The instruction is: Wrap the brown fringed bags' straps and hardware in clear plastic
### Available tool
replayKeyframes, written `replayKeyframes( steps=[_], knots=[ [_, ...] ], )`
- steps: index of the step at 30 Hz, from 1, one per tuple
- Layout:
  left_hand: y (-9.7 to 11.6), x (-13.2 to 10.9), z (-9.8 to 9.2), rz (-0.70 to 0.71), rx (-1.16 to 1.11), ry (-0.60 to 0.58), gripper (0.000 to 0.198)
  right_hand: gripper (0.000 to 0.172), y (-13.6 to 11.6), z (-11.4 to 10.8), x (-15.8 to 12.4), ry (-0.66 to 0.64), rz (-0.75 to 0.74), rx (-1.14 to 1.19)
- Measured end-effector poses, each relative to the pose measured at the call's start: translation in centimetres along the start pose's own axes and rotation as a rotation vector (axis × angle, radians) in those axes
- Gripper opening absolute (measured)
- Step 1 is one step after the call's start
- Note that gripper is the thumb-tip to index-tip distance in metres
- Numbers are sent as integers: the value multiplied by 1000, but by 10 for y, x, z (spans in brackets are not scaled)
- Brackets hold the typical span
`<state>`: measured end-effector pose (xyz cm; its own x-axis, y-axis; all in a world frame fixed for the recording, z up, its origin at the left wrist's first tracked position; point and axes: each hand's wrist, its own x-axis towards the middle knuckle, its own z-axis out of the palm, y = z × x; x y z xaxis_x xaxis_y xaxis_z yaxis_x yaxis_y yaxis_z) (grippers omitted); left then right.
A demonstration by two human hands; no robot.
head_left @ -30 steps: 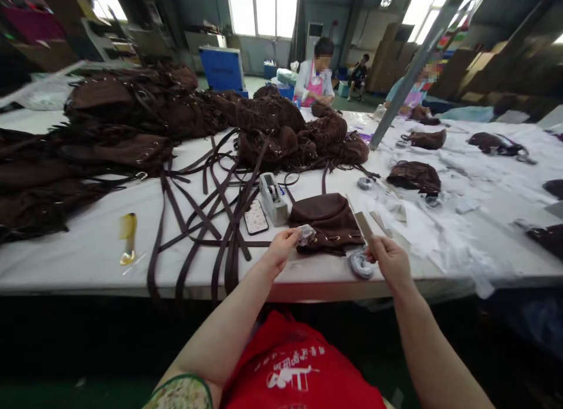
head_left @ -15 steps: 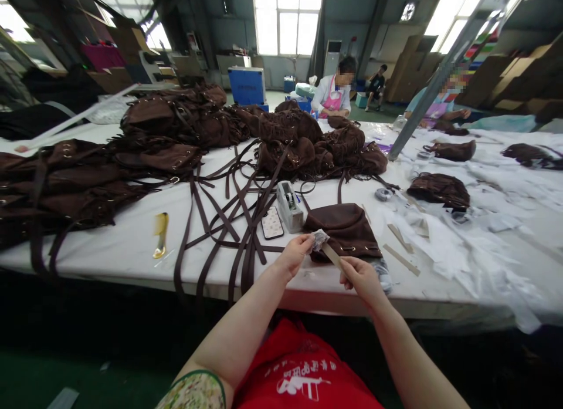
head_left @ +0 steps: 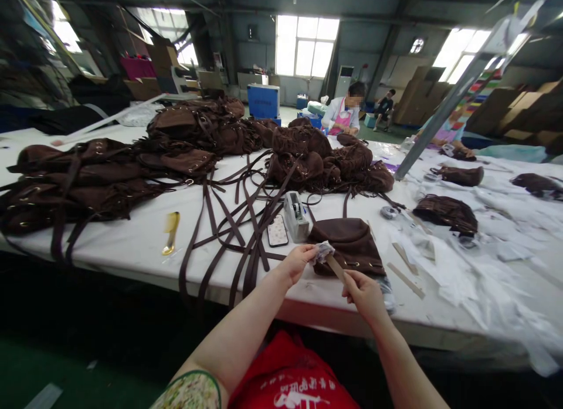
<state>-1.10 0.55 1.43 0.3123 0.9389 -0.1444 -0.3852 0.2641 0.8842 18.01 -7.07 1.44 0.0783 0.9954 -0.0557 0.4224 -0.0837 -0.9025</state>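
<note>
Between finger and thumb, my left hand (head_left: 302, 261) pinches a small crumpled bundle of clear plastic (head_left: 324, 252). My right hand (head_left: 362, 291) is closed on the near end of a flat tan strip (head_left: 336, 268), whose far end meets the plastic. Whether the strip goes inside the plastic or only touches it, I cannot tell. Just beyond both hands a dark brown bag (head_left: 352, 239) with metal eyelets lies on the table, partly covered by the hands and plastic.
A tape dispenser (head_left: 296, 218) and a phone (head_left: 277, 230) lie left of the bag. Brown straps (head_left: 209, 233), a yellow comb (head_left: 171, 233) and heaped brown bags (head_left: 303, 142) spread leftward. White sheets (head_left: 461, 280) lie right, near a slanted metal post (head_left: 440, 115). A co-worker (head_left: 345, 111) sits across the table.
The camera view has shifted, so the scene sits lower and slightly to the right. Both hands keep their hold on the plastic and the strip.
</note>
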Motion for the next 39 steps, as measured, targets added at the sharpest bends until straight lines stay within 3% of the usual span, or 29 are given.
replayKeyframes(
  steps=[7, 12, 16, 19, 24, 28, 33, 39],
  knots=[
    [-7, -7, 9, -15, 92, -51, 44, 39, -6, 23, 26, -50, -76, 22],
    [-9, -8, 4, 2, 134, 4, 46, 36, -11, 30, 25, -40, -82, -39],
    [-7, -4, -4, 16, 179, 39, 44, 40, -15, 19, 6, -96, -329, -132],
    [-8, -2, -4, 0, 257, -1, 41, 29, -19, 9, 2, -200, -514, -322],
    [-10, -5, 4, 28, 692, -146, 31, 21, -27, 0, 19, -134, -639, -558],
    [-8, -9, 4, 98, 974, -236, 22, 18, -21, 0, 36, -199, -553, -385],
    [-11, -12, 3, 187, 1034, -251, 22, 14, -5, 4, 47, -182, -428, -252],
    [-24, -15, 0, 209, 920, -169, 90, 22, 3, 9, 56, -240, -219, -189]
  ],
)
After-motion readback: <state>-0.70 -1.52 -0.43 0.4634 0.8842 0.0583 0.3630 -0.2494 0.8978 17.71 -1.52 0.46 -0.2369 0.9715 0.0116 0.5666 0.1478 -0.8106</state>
